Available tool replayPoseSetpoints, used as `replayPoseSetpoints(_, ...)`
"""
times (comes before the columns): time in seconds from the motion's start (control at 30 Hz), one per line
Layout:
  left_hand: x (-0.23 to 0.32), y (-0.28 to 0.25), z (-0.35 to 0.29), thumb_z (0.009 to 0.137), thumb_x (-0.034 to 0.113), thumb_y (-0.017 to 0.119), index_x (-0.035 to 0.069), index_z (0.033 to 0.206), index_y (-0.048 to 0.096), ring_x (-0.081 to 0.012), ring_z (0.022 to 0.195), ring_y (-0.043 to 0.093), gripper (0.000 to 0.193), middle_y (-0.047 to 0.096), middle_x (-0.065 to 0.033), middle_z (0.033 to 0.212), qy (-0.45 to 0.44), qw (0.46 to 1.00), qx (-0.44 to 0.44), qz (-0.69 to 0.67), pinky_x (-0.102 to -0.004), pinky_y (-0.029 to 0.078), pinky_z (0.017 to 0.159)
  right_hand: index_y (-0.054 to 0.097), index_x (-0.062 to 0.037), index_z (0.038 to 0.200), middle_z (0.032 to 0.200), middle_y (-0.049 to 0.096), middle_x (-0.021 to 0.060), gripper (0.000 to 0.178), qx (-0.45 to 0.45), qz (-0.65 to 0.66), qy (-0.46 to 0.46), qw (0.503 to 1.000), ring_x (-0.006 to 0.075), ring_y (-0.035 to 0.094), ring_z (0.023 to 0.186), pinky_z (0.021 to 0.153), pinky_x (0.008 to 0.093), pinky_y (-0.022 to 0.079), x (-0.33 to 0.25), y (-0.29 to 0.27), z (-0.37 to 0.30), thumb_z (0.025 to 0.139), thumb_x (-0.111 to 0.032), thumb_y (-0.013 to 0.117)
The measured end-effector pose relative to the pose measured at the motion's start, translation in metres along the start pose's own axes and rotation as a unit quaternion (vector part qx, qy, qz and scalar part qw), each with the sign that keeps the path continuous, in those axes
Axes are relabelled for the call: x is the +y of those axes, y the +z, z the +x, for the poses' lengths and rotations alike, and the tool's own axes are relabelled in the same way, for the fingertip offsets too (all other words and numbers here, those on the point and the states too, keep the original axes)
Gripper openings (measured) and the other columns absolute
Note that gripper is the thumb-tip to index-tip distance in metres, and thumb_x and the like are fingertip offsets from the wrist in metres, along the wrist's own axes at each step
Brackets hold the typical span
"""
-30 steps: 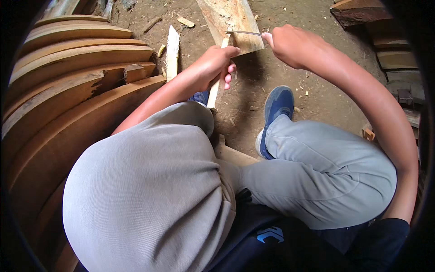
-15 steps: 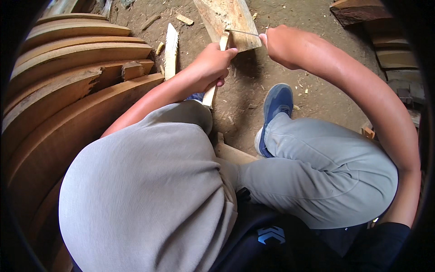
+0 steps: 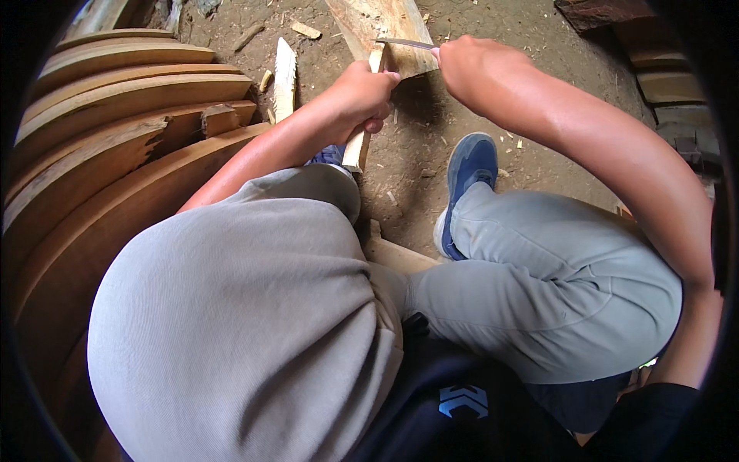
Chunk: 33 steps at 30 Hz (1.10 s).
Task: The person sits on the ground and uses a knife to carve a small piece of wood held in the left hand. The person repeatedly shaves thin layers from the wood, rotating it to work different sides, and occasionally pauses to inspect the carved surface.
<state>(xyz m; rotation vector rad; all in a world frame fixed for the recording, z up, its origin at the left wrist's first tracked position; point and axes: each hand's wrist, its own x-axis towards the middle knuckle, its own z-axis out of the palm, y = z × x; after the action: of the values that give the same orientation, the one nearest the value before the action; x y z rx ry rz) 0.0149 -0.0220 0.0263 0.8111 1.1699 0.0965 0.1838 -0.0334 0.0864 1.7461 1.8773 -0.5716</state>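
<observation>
My left hand [image 3: 363,96] is wrapped round a narrow wooden stick [image 3: 356,152], which slants from beside my left shoe up to a pale wooden board [image 3: 362,21]. Closed on a knife, my right hand [image 3: 476,71] lies to the right of the stick. The knife's thin blade [image 3: 409,43] points left, with its tip at the stick's far end. The handle is hidden inside my fist. Whether the stick rests on the board or just in front of it, I cannot tell.
Curved wooden planks [image 3: 131,85] are stacked along the left. A pale split piece of wood [image 3: 285,77] lies beside them. Wood chips dot the dirt floor [image 3: 431,165]. More timber [image 3: 670,86] stands at right. Between my legs lies a wooden piece [image 3: 400,256].
The knife blade has turned and shifted slightly up and left at the stick's end. My right hand has moved a little with it; the left still grips the stick.
</observation>
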Motion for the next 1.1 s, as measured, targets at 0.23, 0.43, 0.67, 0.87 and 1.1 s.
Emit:
replayPoseSetpoints(0.23, 0.001, -0.001, 0.001, 0.101, 0.018, 0.052, 0.012, 0.09, 0.042, -0.0051, 0.044, 0.03, 0.016, 0.036, 0.0049, 0.065, -0.005, 0.998, -0.027, -0.065, -0.0247, 0.024, 0.034, 0.072, -0.0035, 0.1, 0.098, 0.074, 0.0174, 0.019, 0.037, -0.051, 0.005, 0.998, 0.0286, 0.073, 0.094, 0.075, 0.036, 0.061, -0.003, 0.008, 0.002, 0.082, -0.002, 0.068)
replayPoseSetpoints(0.43, 0.0, -0.007, 0.0, 0.101, 0.019, 0.053, 0.013, 0.088, 0.042, -0.0043, 0.043, 0.029, 0.018, 0.034, 0.0066, 0.063, 0.001, 0.994, -0.057, -0.096, -0.0242, 0.023, 0.034, 0.072, -0.0038, 0.102, 0.099, 0.073, 0.0177, 0.026, 0.062, -0.071, 0.051, 0.994, 0.0297, 0.072, 0.097, 0.074, 0.0382, 0.061, -0.002, 0.0, 0.007, 0.1, -0.019, 0.05)
replayPoseSetpoints(0.67, -0.007, -0.008, 0.001, 0.101, 0.021, 0.053, 0.012, 0.092, 0.042, -0.0046, 0.043, 0.03, 0.016, 0.035, 0.0066, 0.063, 0.0, 0.997, -0.05, -0.067, -0.0245, 0.024, 0.035, 0.068, 0.0043, 0.095, 0.091, 0.068, 0.0279, 0.052, 0.026, 0.044, -0.027, 0.998, 0.0429, 0.068, 0.092, 0.081, 0.0506, 0.054, 0.021, 0.011, 0.014, 0.106, -0.034, 0.034)
replayPoseSetpoints(0.87, -0.007, -0.002, -0.003, 0.102, 0.021, 0.052, 0.011, 0.095, 0.042, -0.006, 0.042, 0.032, 0.016, 0.036, 0.0049, 0.064, 0.032, 0.999, -0.006, -0.006, -0.0266, 0.026, 0.034, 0.068, 0.0065, 0.088, 0.088, 0.067, 0.03, 0.052, 0.018, 0.005, -0.036, 0.999, 0.0451, 0.067, 0.086, 0.078, 0.053, 0.053, 0.014, -0.011, 0.013, 0.105, -0.031, 0.036)
replayPoseSetpoints(1.1, -0.004, -0.001, -0.001, 0.101, 0.021, 0.052, 0.01, 0.096, 0.041, -0.0057, 0.042, 0.033, 0.016, 0.037, 0.0045, 0.066, 0.025, 1.0, 0.001, 0.004, -0.0264, 0.027, 0.035, 0.066, 0.0017, 0.093, 0.08, 0.07, 0.0244, 0.043, 0.091, -0.072, 0.009, 0.993, 0.038, 0.071, 0.081, 0.068, 0.0474, 0.057, 0.001, 0.008, 0.009, 0.105, -0.029, 0.039)
